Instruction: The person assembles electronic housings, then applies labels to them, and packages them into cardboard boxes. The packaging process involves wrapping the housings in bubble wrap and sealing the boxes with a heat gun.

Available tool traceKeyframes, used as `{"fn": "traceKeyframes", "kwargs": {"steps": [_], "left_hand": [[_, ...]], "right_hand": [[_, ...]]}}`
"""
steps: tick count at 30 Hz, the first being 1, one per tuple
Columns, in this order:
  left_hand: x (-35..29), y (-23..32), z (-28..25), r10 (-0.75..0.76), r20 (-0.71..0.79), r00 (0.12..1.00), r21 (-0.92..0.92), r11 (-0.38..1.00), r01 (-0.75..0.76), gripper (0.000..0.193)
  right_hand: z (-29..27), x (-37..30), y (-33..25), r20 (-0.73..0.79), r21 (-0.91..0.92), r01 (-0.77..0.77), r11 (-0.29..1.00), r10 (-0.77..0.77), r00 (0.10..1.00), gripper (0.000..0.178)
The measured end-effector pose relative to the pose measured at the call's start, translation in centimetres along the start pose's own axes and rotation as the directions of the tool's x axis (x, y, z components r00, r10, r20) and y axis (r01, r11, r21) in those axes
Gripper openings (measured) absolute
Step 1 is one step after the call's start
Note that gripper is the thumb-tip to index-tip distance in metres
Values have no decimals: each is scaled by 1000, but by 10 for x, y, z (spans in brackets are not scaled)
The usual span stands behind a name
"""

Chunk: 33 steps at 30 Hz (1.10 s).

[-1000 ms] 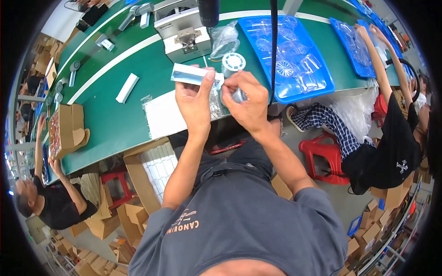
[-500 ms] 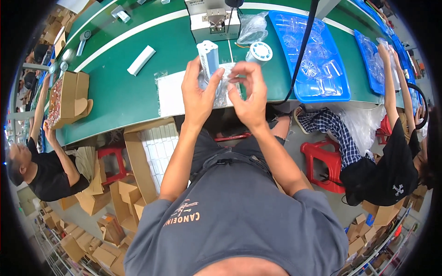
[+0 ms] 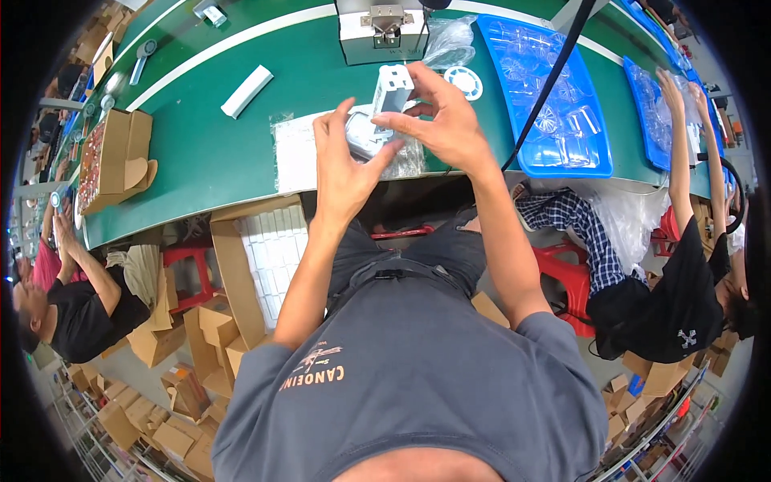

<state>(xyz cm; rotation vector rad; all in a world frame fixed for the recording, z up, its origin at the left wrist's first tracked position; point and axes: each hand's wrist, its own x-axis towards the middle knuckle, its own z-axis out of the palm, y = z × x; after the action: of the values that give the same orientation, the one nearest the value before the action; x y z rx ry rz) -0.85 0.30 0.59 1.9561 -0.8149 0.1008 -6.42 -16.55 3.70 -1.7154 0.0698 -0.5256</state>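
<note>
Between my hands is a pale blue-white plastic housing (image 3: 391,100), with a long hollow handle-like part standing up and a rounded part lower down. My right hand (image 3: 454,124) is closed on the upright part, thumb on the near side and fingers curled behind it. My left hand (image 3: 347,165) curves around the rounded part, thumb and fingertips at its sides. Beneath lies a white sheet (image 3: 299,157) with clear plastic film. A round white slotted wheel (image 3: 463,82) rests on the green table just beyond my right hand.
A white machine (image 3: 384,36) stands ahead. To the right are blue trays (image 3: 590,149) of clear plastic parts and a hanging black cable (image 3: 542,96). A white bar-shaped piece (image 3: 247,92) and a cardboard box (image 3: 132,165) are left. Co-workers sit on both sides.
My right hand has moved up and closed on the housing's upright part. The housing has shifted right and turned, exposing its hollow side. My left hand has moved to the rounded part.
</note>
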Motion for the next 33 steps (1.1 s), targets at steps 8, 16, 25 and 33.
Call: {"fn": "traceKeyframes", "kwargs": {"steps": [8,16,25,33], "left_hand": [[13,-18,5,106,44,993,-248,964,-92,70],[13,-20,11,2,83,997,-471,881,38,64],[16,-22,10,-45,113,993,-473,876,94,58],[24,-15,11,-19,74,997,-444,895,50,54]], "right_hand": [[-17,8,-17,167,-285,139,949,-94,982,45],[-21,10,-15,219,-312,289,905,-228,949,41],[-19,11,-17,208,-357,238,903,-171,963,40],[-21,7,-18,127,-332,28,943,15,992,38]]}}
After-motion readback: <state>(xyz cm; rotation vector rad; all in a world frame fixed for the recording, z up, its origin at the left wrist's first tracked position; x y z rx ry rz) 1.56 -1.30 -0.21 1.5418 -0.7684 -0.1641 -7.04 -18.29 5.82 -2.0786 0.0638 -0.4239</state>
